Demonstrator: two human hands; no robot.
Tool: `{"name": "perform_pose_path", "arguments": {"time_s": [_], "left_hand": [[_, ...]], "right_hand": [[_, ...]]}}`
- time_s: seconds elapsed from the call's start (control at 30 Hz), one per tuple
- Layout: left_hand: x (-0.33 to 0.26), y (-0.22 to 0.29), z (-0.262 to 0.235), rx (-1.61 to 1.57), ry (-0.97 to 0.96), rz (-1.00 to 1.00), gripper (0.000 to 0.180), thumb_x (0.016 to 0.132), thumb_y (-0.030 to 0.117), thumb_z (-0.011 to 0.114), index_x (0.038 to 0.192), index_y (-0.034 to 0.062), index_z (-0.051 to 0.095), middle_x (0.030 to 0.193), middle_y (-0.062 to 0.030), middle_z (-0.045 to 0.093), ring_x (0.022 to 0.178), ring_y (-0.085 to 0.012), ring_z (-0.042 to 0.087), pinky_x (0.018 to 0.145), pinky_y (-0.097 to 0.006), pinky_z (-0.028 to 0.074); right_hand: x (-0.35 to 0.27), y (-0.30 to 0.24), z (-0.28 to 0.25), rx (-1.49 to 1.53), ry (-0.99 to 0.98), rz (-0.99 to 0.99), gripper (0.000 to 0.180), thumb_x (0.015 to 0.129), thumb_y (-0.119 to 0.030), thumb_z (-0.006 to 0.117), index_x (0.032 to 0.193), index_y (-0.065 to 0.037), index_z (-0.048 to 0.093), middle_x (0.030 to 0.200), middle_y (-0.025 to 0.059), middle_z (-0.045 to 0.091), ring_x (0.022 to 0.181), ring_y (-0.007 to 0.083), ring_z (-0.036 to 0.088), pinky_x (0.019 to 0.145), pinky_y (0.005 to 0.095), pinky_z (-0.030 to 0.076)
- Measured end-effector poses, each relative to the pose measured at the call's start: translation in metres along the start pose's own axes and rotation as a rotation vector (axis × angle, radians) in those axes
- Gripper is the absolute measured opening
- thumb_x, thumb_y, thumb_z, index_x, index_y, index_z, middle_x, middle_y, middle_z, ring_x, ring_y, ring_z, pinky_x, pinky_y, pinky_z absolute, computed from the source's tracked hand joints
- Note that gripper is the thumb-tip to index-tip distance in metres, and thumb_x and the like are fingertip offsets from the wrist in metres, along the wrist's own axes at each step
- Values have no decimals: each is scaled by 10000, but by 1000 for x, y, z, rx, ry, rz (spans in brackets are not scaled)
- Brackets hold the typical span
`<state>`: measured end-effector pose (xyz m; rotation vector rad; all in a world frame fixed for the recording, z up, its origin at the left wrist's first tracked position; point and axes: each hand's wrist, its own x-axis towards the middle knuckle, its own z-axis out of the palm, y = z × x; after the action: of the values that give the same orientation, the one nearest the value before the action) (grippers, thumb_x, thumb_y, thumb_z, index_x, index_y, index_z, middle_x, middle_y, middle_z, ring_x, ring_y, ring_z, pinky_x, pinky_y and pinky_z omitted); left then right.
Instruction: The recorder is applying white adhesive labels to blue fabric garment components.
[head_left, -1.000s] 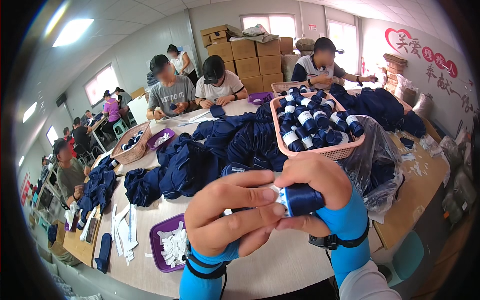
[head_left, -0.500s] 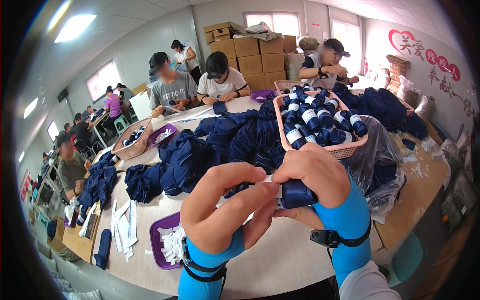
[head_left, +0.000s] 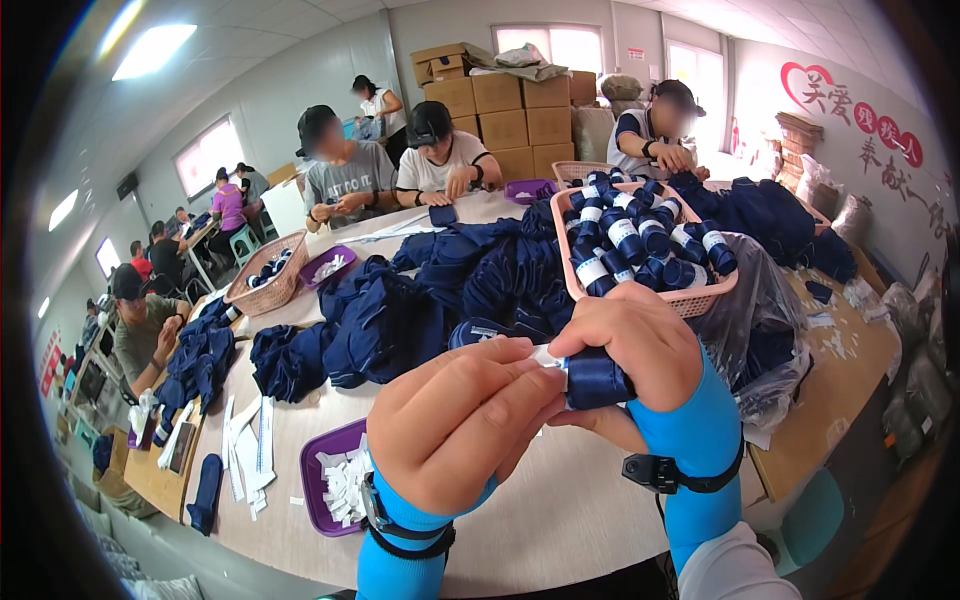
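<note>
My right hand (head_left: 645,345) is closed around a small rolled bundle of shiny navy fabric (head_left: 600,382), held level above the table. With its fingers drawn together, my left hand (head_left: 460,425) pinches a white paper band (head_left: 544,356) at the roll's left end. The band's underside is hidden by my fingers. Just beyond my hands stands a pink plastic basket (head_left: 700,303) heaped with navy rolls (head_left: 625,237) wearing white bands. Beside my left wrist sits a purple tray (head_left: 312,488) of white paper strips (head_left: 345,490).
Navy fabric (head_left: 375,340) lies piled across the table (head_left: 560,530). Paper sheets (head_left: 245,455) and a flat navy piece (head_left: 206,490) lie at left. A plastic bag (head_left: 750,340) flanks the basket at right. Several co-workers sit around the far side, with cardboard boxes (head_left: 500,130) behind.
My left fingers have moved together, closing over the white band at the roll's end. The right hand keeps its grip on the roll. Co-workers' hands have shifted.
</note>
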<state>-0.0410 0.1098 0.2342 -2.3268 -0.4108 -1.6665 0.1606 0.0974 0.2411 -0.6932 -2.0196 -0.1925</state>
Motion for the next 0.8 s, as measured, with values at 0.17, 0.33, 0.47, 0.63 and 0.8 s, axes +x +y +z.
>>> {"name": "perform_pose_path", "arguments": {"time_s": [0.17,0.33,0.47,0.63,0.8], "left_hand": [[-3,-5,3,11,19,47,209,723,-10,866,898,-3,751,812,-112,718,828,-292,782,712,-340,654],[-8,-3,3,15,26,69,171,770,30,860,898,9,747,826,-112,724,837,-303,784,757,-366,668],[-6,-2,9,-43,56,108,151,834,69,841,872,35,700,840,-103,734,925,-338,790,796,-385,665],[-12,-9,14,-36,67,60,182,761,63,855,846,93,697,1034,-80,783,1102,-342,757,842,-370,656],[-13,-12,26,115,-3,101,194,776,61,818,800,84,627,1267,-147,752,1259,-401,677,926,-377,628]], "right_hand": [[0,1,-3,-17,-14,6,498,692,-243,946,1066,-85,657,911,60,674,792,270,650,741,396,460],[-1,1,-3,-3,10,-1,504,674,-232,959,1062,-87,672,938,68,679,831,284,646,743,407,472],[-3,1,-8,-7,47,41,484,677,-214,962,1050,-88,680,943,75,681,863,300,640,750,405,479],[-5,12,-4,107,99,100,525,743,-192,949,1156,-90,643,1014,106,682,892,325,641,772,405,506],[-5,12,2,355,274,323,446,879,-325,842,1139,-59,596,1020,73,653,891,162,657,803,305,538]]}}
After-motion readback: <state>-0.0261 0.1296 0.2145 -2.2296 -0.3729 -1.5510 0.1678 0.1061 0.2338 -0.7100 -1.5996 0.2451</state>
